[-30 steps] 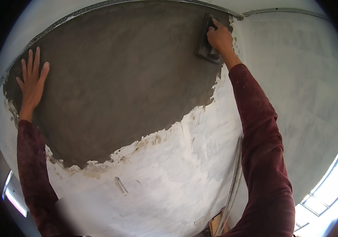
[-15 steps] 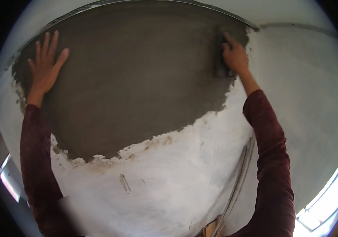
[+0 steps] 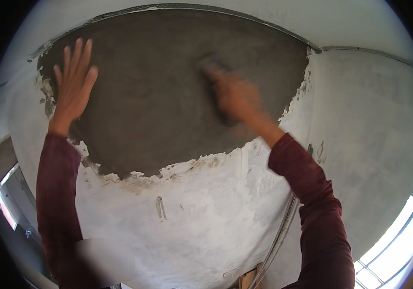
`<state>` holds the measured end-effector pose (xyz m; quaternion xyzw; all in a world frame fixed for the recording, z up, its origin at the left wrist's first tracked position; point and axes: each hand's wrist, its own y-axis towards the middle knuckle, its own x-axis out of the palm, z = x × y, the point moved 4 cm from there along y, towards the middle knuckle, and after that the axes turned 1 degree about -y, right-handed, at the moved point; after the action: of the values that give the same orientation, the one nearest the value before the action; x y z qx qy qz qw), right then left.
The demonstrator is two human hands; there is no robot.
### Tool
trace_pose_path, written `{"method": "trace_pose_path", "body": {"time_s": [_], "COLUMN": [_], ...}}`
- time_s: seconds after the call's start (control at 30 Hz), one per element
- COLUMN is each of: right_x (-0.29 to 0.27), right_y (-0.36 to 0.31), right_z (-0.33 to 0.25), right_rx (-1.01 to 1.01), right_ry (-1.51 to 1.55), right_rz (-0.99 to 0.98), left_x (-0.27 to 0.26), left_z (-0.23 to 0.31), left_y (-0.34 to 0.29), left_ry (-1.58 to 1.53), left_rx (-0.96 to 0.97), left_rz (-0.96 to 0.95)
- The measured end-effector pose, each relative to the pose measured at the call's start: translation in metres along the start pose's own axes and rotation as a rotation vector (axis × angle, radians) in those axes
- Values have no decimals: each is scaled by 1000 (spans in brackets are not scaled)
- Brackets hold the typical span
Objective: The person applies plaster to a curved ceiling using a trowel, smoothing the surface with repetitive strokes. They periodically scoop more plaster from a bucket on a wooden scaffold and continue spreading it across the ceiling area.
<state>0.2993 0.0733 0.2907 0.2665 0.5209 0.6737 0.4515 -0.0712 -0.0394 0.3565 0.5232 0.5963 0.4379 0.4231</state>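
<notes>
The dark coat [image 3: 148, 91] covers a wide patch across the upper part of the frame, running up close under the perforated metal strip [image 3: 182, 6] along the top. It looks fairly even over most of its face, with faint mottling. Its lower border and both side borders are ragged and flaky, and below them the pale wall [image 3: 206, 207] shows none of the dark layer — so, by the look of it, the upper part is covered and the edges remain rough.

The dark float [image 3: 212, 60] is just right of the patch's middle, tilted with its top end toward the upper left. The right hand [image 3: 237, 98] is closed around it, blurred, so the exact placing of each finger cannot be told; its forearm slants up from the lower right.

The left hand [image 3: 75, 82], at upper left, is raised with fingers straight and spread, thumb apart, holding nothing. It lies over the patch's left border — whether the palm actually presses on the surface, I cannot tell. Its forearm rises nearly upright.
</notes>
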Motion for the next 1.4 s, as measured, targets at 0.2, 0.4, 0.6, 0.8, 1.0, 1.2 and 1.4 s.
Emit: {"method": "trace_pose_path", "body": {"time_s": [0.2, 0.4, 0.6, 0.8, 1.0, 1.2, 1.4], "right_x": [-23, -17, -1, 61, 8, 38, 43], "right_y": [7, 56, 61, -116, -108, -72, -205], "right_z": [88, 129, 25, -220, 1, -128, -110], "right_rx": [364, 580, 264, -246, 447, 323, 93], "right_ry": [-88, -106, -13, 247, 59, 109, 107], "right_rz": [16, 81, 289, -264, 33, -35, -285], "left_x": [-17, 8, 20, 2, 11, 1, 9], "left_z": [-55, -90, -46, -75, -53, -69, -65], "left_y": [-144, -264, -270, -273, -274, -276, -273], "left_ry": [-53, 93, 58, 153, 130, 155, 65], "left_rx": [-182, -381, -426, -369, -350, -344, -409], "left_rz": [142, 106, 55, 40, 75, 117, 139]}}
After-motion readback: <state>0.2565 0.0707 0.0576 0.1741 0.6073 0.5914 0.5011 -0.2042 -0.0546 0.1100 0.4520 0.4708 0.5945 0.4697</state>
